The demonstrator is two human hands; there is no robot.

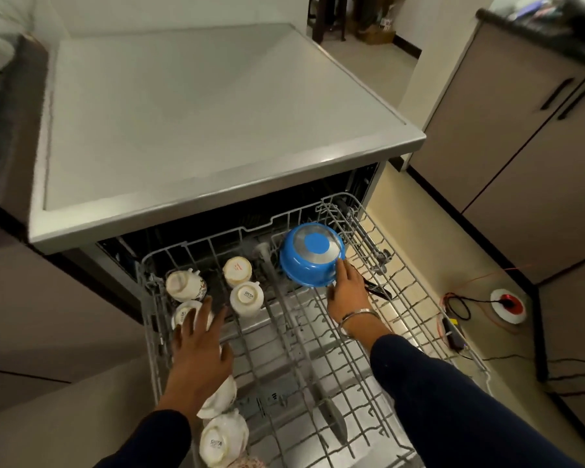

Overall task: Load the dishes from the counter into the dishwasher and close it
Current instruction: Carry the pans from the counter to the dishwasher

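Observation:
The dishwasher's grey wire upper rack (379,339) is pulled out toward me. A blue pan (309,256) lies upside down at the rack's far right, and my right hand (347,292) holds its near rim and black handle. Several white cups sit upside down along the rack's left side, one (237,271) at the back and one (224,440) near me. With fingers spread and straight, my left hand (200,349) rests over a white cup (183,314) at the left edge.
The dishwasher's grey top (196,123) stretches beyond the rack. Brown cabinets (520,157) stand to the right. On the tiled floor at right lie a red and white socket reel (508,305) and orange and black cables. A dark counter (11,106) runs along the left.

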